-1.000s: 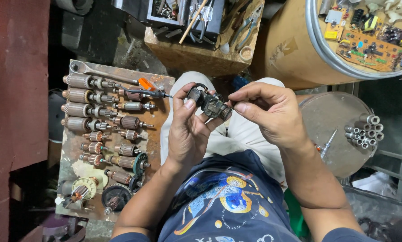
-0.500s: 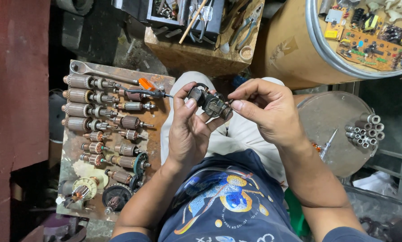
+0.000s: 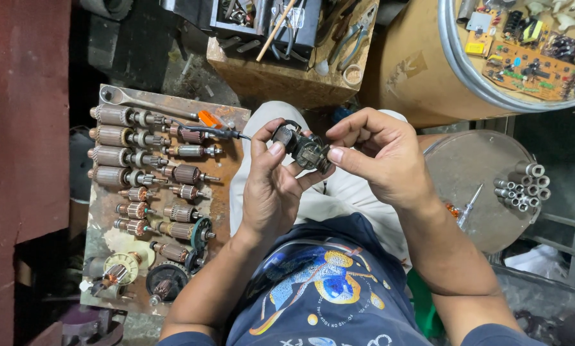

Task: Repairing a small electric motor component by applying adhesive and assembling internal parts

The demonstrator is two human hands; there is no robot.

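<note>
Two rows of motor armatures [image 3: 147, 174] lie on the rusty board [image 3: 226, 192] at your far left, copper windings and shafts mostly pointing right, with a wrench [image 3: 140, 100] along the board's top edge and an orange-handled tool [image 3: 209, 119] beside it. Next comes your left hand [image 3: 271, 189], raised over your lap, thumb and fingertips closed around the near side of a small dark switch assembly [image 3: 303, 148]. That part sits between both hands, above your pale trousers; its long axis runs from upper left down to lower right, and a black cable [image 3: 205, 131] leaves its upper-left end toward the board. It looks grimy, black with dull metal bits; finer detail is too small to tell. Your right hand [image 3: 383, 157] pinches its lower-right end with thumb and forefinger, other fingers curled. Further right, a round metal lid [image 3: 473, 173] carries a screwdriver [image 3: 470, 204] and a cluster of grey sockets [image 3: 523, 184]. Above it, a drum [image 3: 415, 70] holds circuit boards [image 3: 524, 61].
</note>
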